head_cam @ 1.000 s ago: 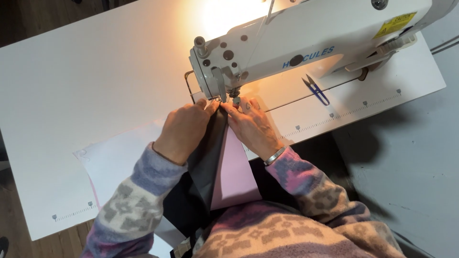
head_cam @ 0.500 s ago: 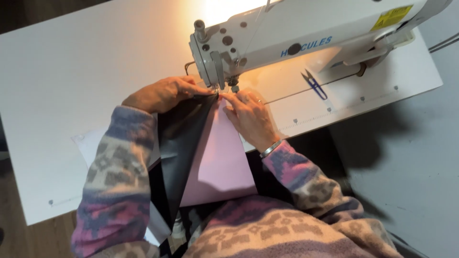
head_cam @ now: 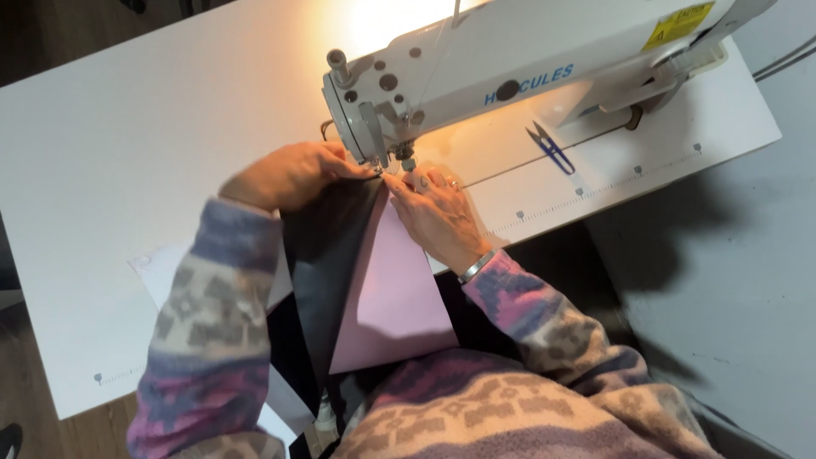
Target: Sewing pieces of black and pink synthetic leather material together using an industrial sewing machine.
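A white industrial sewing machine (head_cam: 527, 68) stands on a white table (head_cam: 127, 127). Under its needle lie a dark grey fabric piece (head_cam: 327, 255) and a pale pink fabric piece (head_cam: 395, 297), edges together. My left hand (head_cam: 289, 174) rests on the dark fabric just left of the presser foot, fingers curled down on it. My right hand (head_cam: 438, 212) presses flat on the pink fabric right of the needle, fingertips at the foot. Both sleeves are a patterned purple and beige knit; a bracelet sits on the right wrist.
Blue thread snips (head_cam: 551, 149) lie on the table right of the needle, below the machine arm. A white paper sheet (head_cam: 161, 268) sticks out under my left forearm. The machine lamp lights the bed. Grey floor (head_cam: 731, 280) lies to the right.
My left arm has swung outward to the left, and the hand slid left of the needle. The fabric has spread, showing more of the pink piece. The right hand stays by the foot.
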